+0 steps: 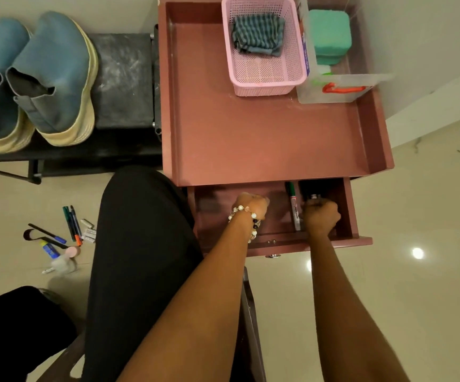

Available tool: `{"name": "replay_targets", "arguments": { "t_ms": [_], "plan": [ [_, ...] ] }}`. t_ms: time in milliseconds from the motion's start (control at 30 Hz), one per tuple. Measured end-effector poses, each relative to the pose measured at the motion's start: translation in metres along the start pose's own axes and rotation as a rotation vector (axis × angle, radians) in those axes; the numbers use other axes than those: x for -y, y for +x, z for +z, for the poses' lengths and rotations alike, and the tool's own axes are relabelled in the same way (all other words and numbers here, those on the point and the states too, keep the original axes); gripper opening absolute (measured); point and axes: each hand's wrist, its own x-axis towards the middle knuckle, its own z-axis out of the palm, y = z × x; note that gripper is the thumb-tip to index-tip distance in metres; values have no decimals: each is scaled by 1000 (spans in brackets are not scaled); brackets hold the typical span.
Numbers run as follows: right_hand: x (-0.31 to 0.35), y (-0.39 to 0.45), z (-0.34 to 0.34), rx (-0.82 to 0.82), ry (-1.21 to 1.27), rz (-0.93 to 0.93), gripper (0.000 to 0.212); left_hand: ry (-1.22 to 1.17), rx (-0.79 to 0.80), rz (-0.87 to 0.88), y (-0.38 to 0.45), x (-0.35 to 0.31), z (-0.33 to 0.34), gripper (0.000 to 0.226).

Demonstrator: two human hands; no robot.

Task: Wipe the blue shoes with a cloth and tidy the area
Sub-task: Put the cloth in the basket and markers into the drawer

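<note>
Two blue shoes (44,78) with cream soles stand on a black rack (121,78) at the left. A striped grey cloth (257,34) lies in a pink basket (267,78) on the reddish-brown table (264,133). The table's drawer (278,213) is pulled out. Both my hands are inside it. My left hand (250,205), with a bead bracelet on the wrist, is closed into a fist; what it holds is hidden. My right hand (321,217) is closed on a small dark object at the drawer's right side. A white marker (295,210) lies between the hands.
Several pens, markers and small items (63,238) lie scattered on the tiled floor at the left. A clear box (341,86) with a green sponge (329,34) stands at the table's back right. My black-clad legs and a chair edge fill the foreground.
</note>
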Motion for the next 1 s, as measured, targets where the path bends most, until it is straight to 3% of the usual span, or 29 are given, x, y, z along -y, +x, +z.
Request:
{"name": "replay_targets", "arguments": {
  "t_ms": [67,167,267,367,467,567,700,867,1000],
  "plan": [
    [8,-25,-8,41,149,-38,6,-3,-2,42,-20,-9,-6,26],
    [37,-73,-21,127,420,-108,5,-189,-12,109,-47,-28,-22,15],
    [79,-128,-27,224,591,-244,6,-366,-47,338,-81,-49,-67,10],
    [128,-179,-15,396,619,-378,14,-483,-113,592,-126,-58,-143,14],
    [176,-241,8,632,549,-549,13,-587,-225,677,-158,-42,-226,17],
    [208,-300,46,780,390,-703,12,-669,-364,655,-167,-12,-299,21],
    [223,-358,112,917,163,-776,10,-679,-548,533,-155,39,-373,24],
    [199,-386,203,1001,-183,-767,11,-682,-668,339,-117,113,-434,25],
    [158,-371,281,1013,-415,-637,22,-713,-677,197,-63,156,-466,23]
  ]
}}
